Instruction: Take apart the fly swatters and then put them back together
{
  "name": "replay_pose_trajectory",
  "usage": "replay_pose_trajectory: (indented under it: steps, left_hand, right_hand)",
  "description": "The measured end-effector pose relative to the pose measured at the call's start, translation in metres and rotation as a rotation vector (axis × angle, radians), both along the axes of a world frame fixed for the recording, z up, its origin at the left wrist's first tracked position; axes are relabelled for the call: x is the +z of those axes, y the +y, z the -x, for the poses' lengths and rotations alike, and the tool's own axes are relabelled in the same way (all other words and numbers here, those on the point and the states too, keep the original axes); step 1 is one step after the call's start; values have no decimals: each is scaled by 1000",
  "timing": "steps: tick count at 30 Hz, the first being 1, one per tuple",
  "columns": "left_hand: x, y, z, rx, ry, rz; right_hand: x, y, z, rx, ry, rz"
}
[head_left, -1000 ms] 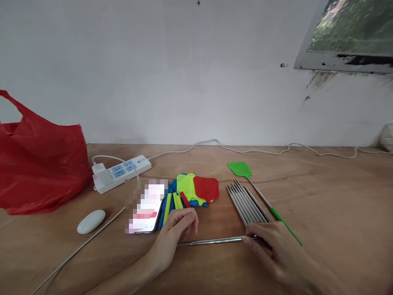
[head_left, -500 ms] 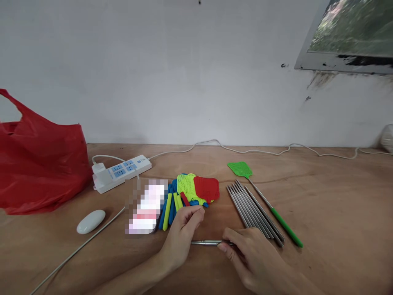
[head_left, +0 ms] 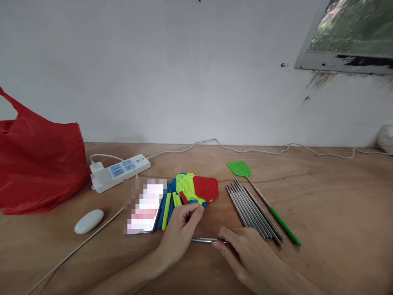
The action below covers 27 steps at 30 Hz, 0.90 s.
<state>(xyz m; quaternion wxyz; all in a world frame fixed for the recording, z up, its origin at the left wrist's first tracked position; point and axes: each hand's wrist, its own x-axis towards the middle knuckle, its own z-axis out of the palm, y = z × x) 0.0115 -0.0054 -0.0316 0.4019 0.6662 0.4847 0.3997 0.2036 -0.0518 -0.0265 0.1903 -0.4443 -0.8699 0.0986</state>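
Note:
In front of me a thin metal rod (head_left: pixel 206 240), with ring-like joints along it, lies roughly level between my hands. My right hand (head_left: pixel 247 254) pinches its right part between thumb and fingers. My left hand (head_left: pixel 179 229) is closed, thumb side up, and the rod's left end disappears into it; the lower fingers are hidden. Just beyond my left hand are the fly swatter heads in yellow-green (head_left: pixel 186 185), red (head_left: pixel 206 187) and blue, with coloured handle sleeves (head_left: pixel 166 211) beside them. Several metal tubes (head_left: pixel 250 211) lie in a row past my right hand.
A whole green fly swatter (head_left: pixel 284 225) lies right of the tubes. On the left are a lit phone (head_left: pixel 147 209), a white mouse-shaped object (head_left: pixel 89 221), a power strip (head_left: pixel 123 172) and a red plastic bag (head_left: pixel 43 164). A white cable (head_left: pixel 245 151) runs along the wall.
My right hand has shifted slightly left and up along with the rod. My left hand stays closed in nearly the same place. The whole view has moved very slightly.

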Motion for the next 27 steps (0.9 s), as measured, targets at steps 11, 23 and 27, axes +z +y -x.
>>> replay_pose_trajectory:
  steps: [11,23,27]
  left_hand:
    - [8,3,17,-7,34,-17]
    - [1,0,21,-130,263,-195]
    - [0,-1,21,-152,340,-239]
  right_hand:
    - [2,21,-17,-227,137,-99]
    - [-11,66,-21,-470,-330,-113]
    - [-12,66,-24,-458,-334,-85]
